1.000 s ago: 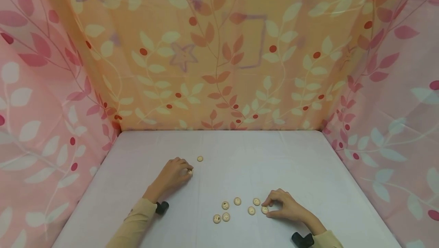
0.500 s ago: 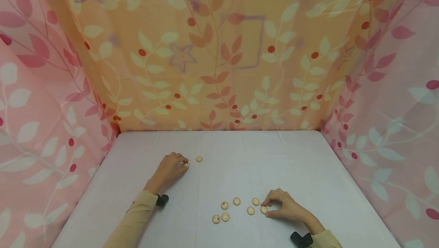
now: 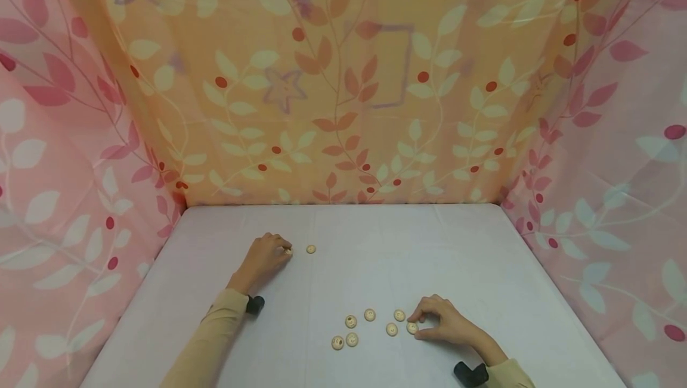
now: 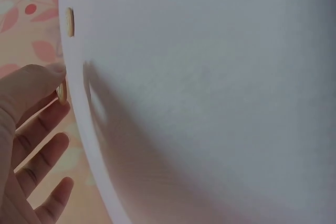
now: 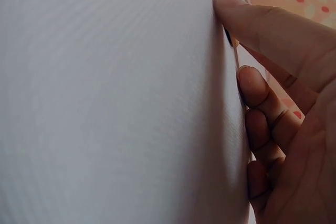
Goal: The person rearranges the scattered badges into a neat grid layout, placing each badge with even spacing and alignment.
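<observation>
My left hand (image 3: 264,258) is at the far left part of the table, pinching a round wooden button (image 4: 62,93) between thumb and forefinger. In the left wrist view its other fingers are spread. A second button (image 3: 311,249) lies flat just to the right of that hand. My right hand (image 3: 442,321) is low over the table at the front right, thumb and forefinger at the two sides of another wooden button (image 3: 411,328). In the right wrist view the thumb hides most of that button, and the remaining fingers are curled close to the cloth.
Beside the right hand lie two buttons, one behind (image 3: 399,315) and one in front (image 3: 392,329). Further left is a loose group of several more buttons (image 3: 352,339). White cloth covers the table (image 3: 429,245). Patterned curtains (image 3: 343,137) enclose its back and sides.
My left hand has moved away from me and slightly left, carrying its button to a place left of the lone button. The right hand has stayed at its button.
</observation>
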Motion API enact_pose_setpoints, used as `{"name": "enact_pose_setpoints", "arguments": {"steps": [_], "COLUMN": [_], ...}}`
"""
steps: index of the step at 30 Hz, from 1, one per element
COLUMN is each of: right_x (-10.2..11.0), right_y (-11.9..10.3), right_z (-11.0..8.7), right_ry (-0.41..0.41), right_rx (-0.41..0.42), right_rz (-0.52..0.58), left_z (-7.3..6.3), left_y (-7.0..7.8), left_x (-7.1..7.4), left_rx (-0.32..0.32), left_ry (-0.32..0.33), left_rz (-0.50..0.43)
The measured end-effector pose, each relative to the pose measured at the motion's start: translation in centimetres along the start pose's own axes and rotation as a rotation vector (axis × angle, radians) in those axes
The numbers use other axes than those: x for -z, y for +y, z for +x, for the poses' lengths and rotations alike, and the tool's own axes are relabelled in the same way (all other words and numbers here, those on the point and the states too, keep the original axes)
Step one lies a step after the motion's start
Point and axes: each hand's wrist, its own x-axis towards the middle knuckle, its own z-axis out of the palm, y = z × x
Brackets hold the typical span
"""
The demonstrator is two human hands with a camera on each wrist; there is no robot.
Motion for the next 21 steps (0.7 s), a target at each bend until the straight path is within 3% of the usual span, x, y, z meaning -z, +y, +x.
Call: {"name": "enact_pose_setpoints", "arguments": {"steps": [9,21], "right_x": [0.0,-0.1], "right_y": [0.0,0.3], "right_z": [0.1,0.1], "right_ry": [-0.024,-0.015], "right_rx": [-0.036,-0.021], "right_rz": [-0.007,-0.006], "left_z": [0.9,1.2], "left_y": [-0.4,-0.4], "left_x": [-0.3,-0.5], "left_rx": [0.019,0.027], "left_ry": [-0.061,-0.076], "left_rz": [0.077,0.028]}}
